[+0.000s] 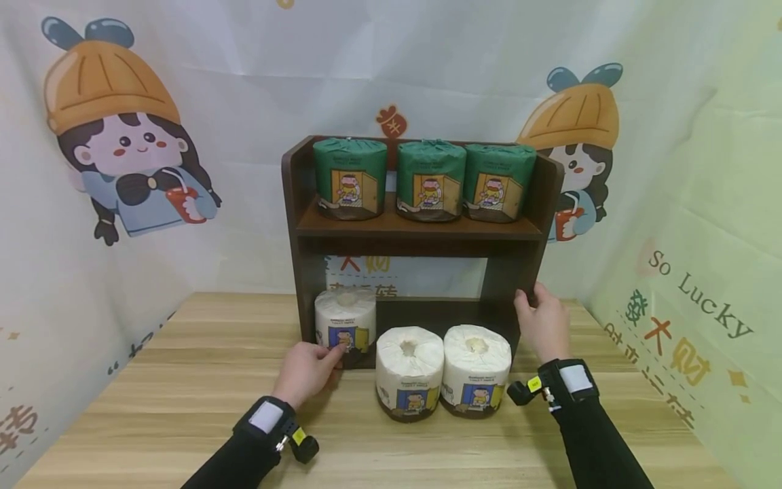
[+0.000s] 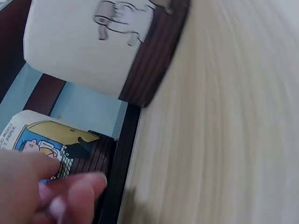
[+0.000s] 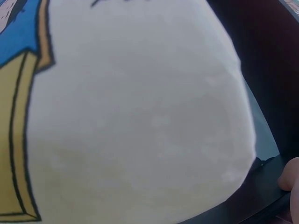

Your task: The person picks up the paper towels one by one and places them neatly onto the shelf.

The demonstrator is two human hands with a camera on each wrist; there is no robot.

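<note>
A dark brown two-tier shelf [image 1: 421,233] stands on the table. On its lower tier, at the left, is a white-wrapped toilet paper roll [image 1: 345,318]. My left hand [image 1: 310,370] reaches to the front of this roll, its fingertips at the printed picture low on the wrapper. My right hand [image 1: 544,322] holds the shelf's right side panel near the front edge, thumb on the inner side. Two more white rolls, a left one [image 1: 409,370] and a right one [image 1: 476,367], stand upright side by side in front of the shelf, between my hands.
Three green-wrapped rolls, a left one [image 1: 350,180], a middle one [image 1: 430,180] and a right one [image 1: 499,182], stand on the upper tier. A wooden table [image 1: 201,380] lies under everything. Printed cloth [image 1: 244,102] hangs behind and at both sides.
</note>
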